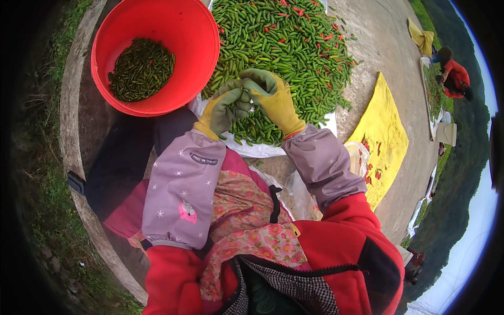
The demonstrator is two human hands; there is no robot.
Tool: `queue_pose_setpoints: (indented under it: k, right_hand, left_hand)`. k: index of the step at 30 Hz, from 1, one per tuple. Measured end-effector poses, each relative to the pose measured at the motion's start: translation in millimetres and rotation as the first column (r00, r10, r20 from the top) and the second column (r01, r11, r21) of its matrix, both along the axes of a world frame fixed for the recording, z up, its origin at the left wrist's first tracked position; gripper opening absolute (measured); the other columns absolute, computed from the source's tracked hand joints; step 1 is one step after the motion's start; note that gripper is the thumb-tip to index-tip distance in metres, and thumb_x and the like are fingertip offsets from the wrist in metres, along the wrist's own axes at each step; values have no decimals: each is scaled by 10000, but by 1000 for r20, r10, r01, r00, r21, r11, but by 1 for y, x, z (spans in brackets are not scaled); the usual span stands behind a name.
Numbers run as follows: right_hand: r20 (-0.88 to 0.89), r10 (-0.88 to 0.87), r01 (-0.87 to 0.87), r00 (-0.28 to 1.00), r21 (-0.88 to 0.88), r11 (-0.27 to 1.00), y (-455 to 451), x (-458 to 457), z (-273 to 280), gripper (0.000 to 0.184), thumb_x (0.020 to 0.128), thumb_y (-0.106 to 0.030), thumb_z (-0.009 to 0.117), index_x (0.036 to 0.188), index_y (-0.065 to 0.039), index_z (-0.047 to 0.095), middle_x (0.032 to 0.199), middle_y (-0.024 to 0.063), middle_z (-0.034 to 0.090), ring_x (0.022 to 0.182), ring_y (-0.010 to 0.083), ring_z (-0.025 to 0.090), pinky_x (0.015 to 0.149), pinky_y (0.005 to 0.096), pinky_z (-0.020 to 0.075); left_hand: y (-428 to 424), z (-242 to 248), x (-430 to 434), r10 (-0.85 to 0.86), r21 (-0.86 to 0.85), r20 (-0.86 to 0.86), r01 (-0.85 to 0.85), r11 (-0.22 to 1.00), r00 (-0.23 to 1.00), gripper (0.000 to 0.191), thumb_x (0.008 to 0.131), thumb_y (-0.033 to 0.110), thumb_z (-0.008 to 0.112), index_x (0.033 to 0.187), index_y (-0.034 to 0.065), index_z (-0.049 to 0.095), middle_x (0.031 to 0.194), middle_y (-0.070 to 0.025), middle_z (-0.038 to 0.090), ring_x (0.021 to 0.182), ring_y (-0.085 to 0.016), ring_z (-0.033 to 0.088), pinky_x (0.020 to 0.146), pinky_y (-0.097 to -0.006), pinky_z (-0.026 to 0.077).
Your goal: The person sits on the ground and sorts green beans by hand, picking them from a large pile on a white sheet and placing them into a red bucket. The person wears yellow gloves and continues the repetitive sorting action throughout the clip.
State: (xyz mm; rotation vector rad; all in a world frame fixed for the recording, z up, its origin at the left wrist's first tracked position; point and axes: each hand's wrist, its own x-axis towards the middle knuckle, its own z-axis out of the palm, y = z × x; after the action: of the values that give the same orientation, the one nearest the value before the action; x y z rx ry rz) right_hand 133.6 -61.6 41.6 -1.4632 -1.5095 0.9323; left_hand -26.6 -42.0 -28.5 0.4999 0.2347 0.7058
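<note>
Both hands wear yellow work gloves with grey-green coated palms and fingers. My left hand [227, 107] and my right hand [273, 100] meet fingertip to fingertip over the near part of a large heap of green chili peppers [283, 51]. Their fingers are curled, and a tiny pale bit shows where the tips meet; the gloves hide whether a pepper is held there. Some red chilies are scattered through the heap, which lies on a white sheet [260, 151]. To the left of my left hand, a red plastic bucket [189, 51] holds darker green chilies [142, 70].
On the right, a yellow sheet [380, 118] bears several red chilies [370, 177], beside a clear plastic container [356, 157]. A concrete curb [73, 102] borders grass on the left. Farther right, a person in red [456, 76] bends over another spread of chilies [432, 88].
</note>
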Motion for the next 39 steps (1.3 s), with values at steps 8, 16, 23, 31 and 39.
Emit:
queue_pose_setpoints:
  k: [8,16,23,31,39]
  right_hand:
    - [405,40,-173,914,298,939,-2,3,-4,271,761,-174,668,1027,-131,660,979,92,627,923,329,561,821,431,433]
    - [665,-35,-149,746,217,965,24,30,-53,303,787,-183,656,1089,-158,645,1017,88,621,968,277,565,838,400,441]
    - [935,219,-398,279,-95,912,31,29,-66,393,756,-270,691,1136,-204,620,1201,124,538,1079,349,497,853,444,404]
    - [968,250,-299,20,-232,926,42,4,-72,230,763,-221,641,985,-159,635,1114,103,546,1071,330,501,778,416,410]
    - [961,149,-229,232,-95,969,30,35,-74,325,757,-267,672,1055,-155,610,1117,121,549,1057,344,502,786,439,407]
  left_hand:
    - [-5,10,5,141,-360,-106,-170,917,984,441,964,444,448,1180,70,536,1037,-72,594,922,-213,631,785,-343,556]
    - [-1,-20,-6,300,-368,-11,-283,886,954,340,957,335,550,1152,57,554,749,41,468,641,-96,467,514,-195,419]
    - [-4,-21,-4,396,-343,-357,-514,786,846,313,918,240,618,1179,75,567,711,57,497,609,-66,482,487,-198,384]
    - [-6,-14,1,376,-131,-569,-532,837,732,236,901,201,635,1106,84,638,640,45,518,485,-56,448,409,-178,331]
    - [-25,-29,12,515,501,-854,368,783,67,193,774,225,690,925,107,713,818,-71,706,667,-244,636,611,-349,496]
